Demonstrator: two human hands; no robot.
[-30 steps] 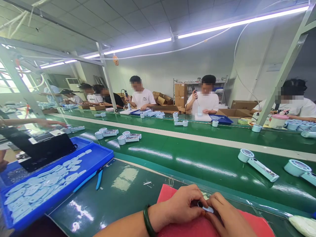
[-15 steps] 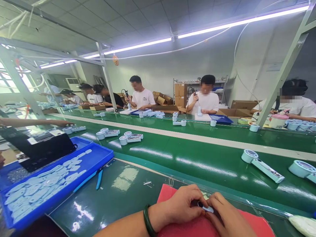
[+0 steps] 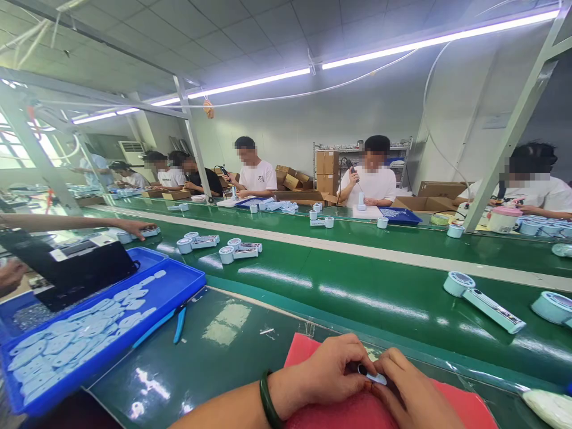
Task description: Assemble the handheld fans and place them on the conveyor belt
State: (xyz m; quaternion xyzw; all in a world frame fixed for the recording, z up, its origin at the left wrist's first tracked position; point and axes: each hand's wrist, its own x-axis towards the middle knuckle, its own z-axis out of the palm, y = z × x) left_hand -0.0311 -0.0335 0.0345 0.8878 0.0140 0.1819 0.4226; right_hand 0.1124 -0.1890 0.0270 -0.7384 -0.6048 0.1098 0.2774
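Green bench (image 3: 232, 366) beside green belt (image 3: 330, 268). Small pale-blue part (image 3: 375, 376) gripped between left hand (image 3: 330, 369) and right hand (image 3: 409, 384), close together over red pad (image 3: 465, 405). Blue-handled tool (image 3: 179, 325) further left, beside blue tray (image 3: 193, 277) of pale-blue pieces (image 3: 67, 341).

Grey workshop under a tiled ceiling (image 3: 250, 24) and long strip lights (image 3: 438, 43).
A smooth, pale wall (image 3: 277, 143) spans the back. Bright windows (image 3: 9, 149) show at far left, an air conditioner (image 3: 131, 149) farther right. Slanting metal posts (image 3: 513, 128) rise on both sides. By the wall stands a metal shelf rack (image 3: 406, 149), 2 brown cartons (image 3: 328, 163) stacked at its left end.
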